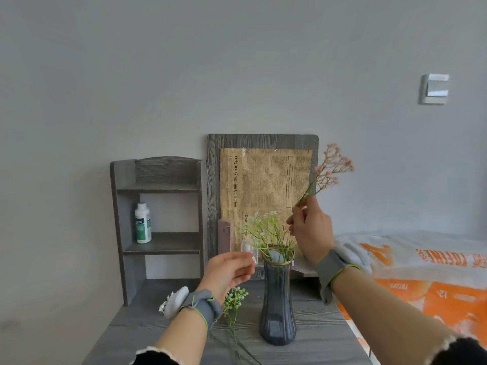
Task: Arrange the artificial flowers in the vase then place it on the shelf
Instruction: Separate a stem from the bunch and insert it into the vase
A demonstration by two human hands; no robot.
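Right hand [309,233] is pinching the stem of a pink flower sprig [333,167], blooms rising above the fingers, up and right of the vase [277,299]. Vase is standing on the grey table [316,338] below that grip, white-green sprigs [266,227] already in it. Left hand [226,271] is hovering loosely open, holding nothing, just left of the vase rim. Another green sprig [234,301] is lying on the table under the left wrist. Shelf [158,219] is standing behind the left hand.

The grey table [316,335] bears the vase [277,306], a loose flower sprig [233,304] and the shelf [158,225].
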